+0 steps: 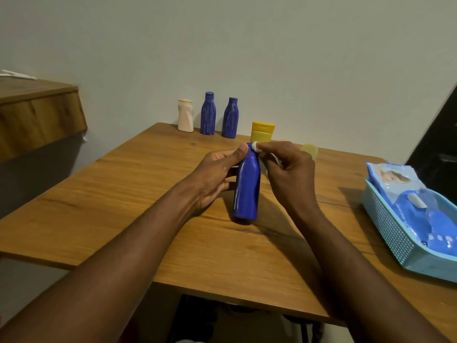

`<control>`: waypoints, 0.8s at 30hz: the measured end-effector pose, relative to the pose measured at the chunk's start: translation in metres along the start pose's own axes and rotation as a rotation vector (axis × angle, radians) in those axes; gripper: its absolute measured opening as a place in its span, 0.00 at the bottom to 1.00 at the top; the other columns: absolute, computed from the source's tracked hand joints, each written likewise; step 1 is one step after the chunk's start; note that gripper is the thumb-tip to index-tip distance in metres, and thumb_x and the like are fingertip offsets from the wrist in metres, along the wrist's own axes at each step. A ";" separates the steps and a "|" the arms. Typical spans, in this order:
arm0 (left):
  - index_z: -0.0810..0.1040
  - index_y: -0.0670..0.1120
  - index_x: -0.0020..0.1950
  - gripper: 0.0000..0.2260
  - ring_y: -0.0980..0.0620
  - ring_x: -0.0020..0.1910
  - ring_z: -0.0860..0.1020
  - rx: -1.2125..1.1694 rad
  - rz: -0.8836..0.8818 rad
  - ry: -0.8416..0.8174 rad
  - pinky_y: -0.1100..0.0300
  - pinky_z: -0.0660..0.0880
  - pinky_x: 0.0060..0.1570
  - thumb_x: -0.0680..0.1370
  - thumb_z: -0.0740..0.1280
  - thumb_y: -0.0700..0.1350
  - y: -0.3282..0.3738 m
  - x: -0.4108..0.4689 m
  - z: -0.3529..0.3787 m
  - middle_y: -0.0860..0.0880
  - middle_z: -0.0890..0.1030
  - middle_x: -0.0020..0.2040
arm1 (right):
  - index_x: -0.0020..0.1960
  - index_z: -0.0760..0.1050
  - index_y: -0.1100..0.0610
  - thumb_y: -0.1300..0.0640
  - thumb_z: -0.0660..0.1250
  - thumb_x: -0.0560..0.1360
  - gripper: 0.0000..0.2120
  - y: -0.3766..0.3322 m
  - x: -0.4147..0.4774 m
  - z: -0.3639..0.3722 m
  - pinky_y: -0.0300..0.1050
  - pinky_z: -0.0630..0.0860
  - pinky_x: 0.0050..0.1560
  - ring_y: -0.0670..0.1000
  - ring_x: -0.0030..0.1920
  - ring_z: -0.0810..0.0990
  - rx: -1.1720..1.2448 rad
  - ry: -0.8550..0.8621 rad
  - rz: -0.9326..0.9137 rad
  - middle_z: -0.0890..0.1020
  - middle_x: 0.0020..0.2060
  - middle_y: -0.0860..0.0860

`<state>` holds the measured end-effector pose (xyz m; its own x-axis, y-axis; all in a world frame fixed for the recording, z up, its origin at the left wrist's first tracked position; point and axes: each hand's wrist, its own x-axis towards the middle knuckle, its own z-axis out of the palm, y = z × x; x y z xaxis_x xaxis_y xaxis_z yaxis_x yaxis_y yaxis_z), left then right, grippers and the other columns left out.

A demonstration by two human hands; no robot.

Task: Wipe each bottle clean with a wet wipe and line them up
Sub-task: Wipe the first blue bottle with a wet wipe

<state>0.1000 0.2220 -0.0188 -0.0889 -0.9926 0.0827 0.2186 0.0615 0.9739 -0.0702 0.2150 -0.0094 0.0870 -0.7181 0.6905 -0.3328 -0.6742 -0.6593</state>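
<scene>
Plastic of the blue bottle (246, 186) looks smooth and light; wet, it may slip, so its wide body seems the surest hold. Upright over the wooden table (123, 194), it sits in the left hand (215, 174), fingers wrapped round its shoulder. The right hand (286, 174) pinches a wet wipe (257, 147) onto the cap. A row of bottles (207, 113) stands beyond the grip, a basket (385, 233) lies well right, and there is bare tabletop to the left.

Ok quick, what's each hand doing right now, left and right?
Left hand: gripping the blue bottle, thumb up by its neck.
Right hand: pinching the wet wipe against the bottle's top.
</scene>
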 end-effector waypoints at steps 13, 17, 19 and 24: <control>0.82 0.44 0.68 0.19 0.46 0.60 0.83 0.008 0.026 -0.041 0.47 0.82 0.61 0.83 0.67 0.54 0.001 -0.004 0.003 0.40 0.83 0.63 | 0.60 0.82 0.58 0.67 0.69 0.78 0.13 -0.007 -0.002 -0.001 0.41 0.79 0.59 0.49 0.58 0.80 -0.074 0.032 -0.104 0.82 0.55 0.53; 0.80 0.43 0.69 0.16 0.46 0.59 0.84 -0.050 0.096 -0.085 0.51 0.82 0.55 0.83 0.69 0.48 0.003 -0.005 0.003 0.43 0.84 0.62 | 0.61 0.81 0.57 0.67 0.65 0.80 0.13 -0.008 0.000 -0.002 0.41 0.78 0.61 0.48 0.59 0.80 -0.010 0.023 -0.075 0.82 0.56 0.52; 0.80 0.42 0.69 0.15 0.45 0.61 0.84 -0.037 0.158 -0.089 0.50 0.82 0.55 0.83 0.69 0.44 0.003 -0.006 0.002 0.42 0.84 0.62 | 0.61 0.80 0.57 0.66 0.63 0.81 0.13 -0.006 0.001 -0.002 0.47 0.79 0.61 0.48 0.58 0.80 0.000 0.013 -0.063 0.82 0.56 0.51; 0.82 0.43 0.67 0.15 0.48 0.63 0.83 0.074 0.298 -0.053 0.54 0.82 0.58 0.81 0.72 0.40 0.009 -0.008 -0.001 0.47 0.86 0.61 | 0.60 0.81 0.57 0.65 0.63 0.81 0.12 -0.007 0.002 -0.006 0.53 0.79 0.60 0.49 0.58 0.81 0.041 0.030 -0.078 0.83 0.54 0.52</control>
<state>0.1033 0.2304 -0.0112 -0.0830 -0.9230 0.3756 0.1717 0.3581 0.9178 -0.0733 0.2195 -0.0014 0.0830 -0.6581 0.7483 -0.2877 -0.7348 -0.6143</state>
